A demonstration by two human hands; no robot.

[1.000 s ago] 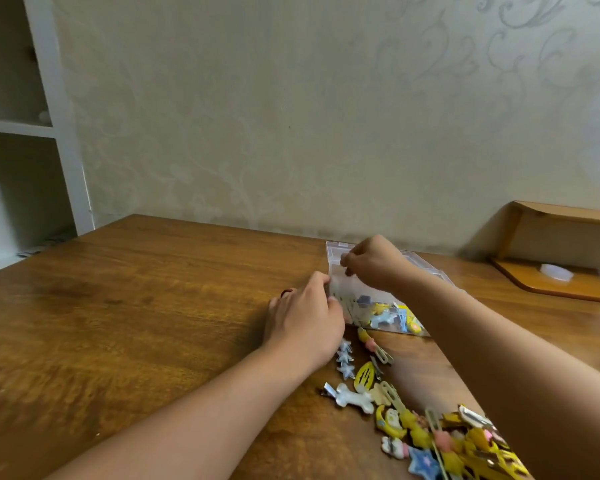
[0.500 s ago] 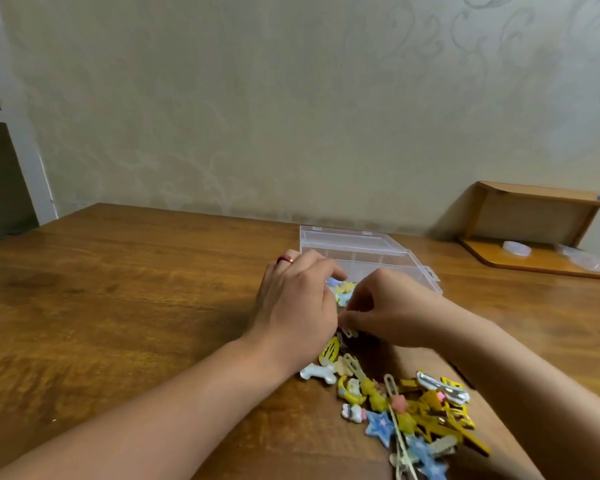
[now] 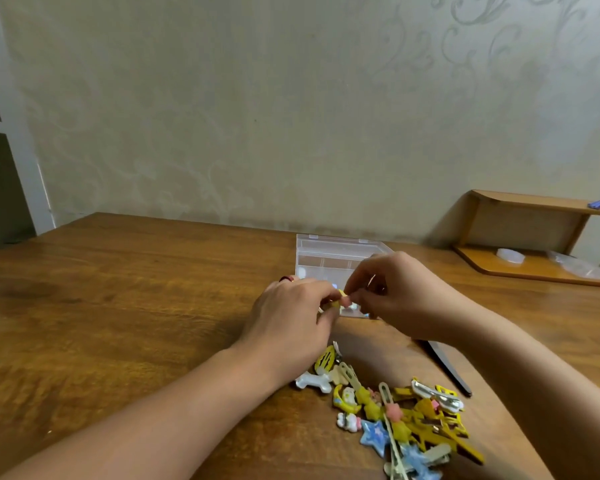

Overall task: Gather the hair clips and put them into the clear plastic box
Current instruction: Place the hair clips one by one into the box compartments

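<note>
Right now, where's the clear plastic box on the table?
In the head view the clear plastic box sits at the table's far middle near the wall, just behind the left hand and right hand.

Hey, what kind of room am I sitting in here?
Most likely a room in a home. You are at a wooden table against a wall with patterned wallpaper, with a small wooden shelf to the right and a pile of hair clips in front of you.
</note>
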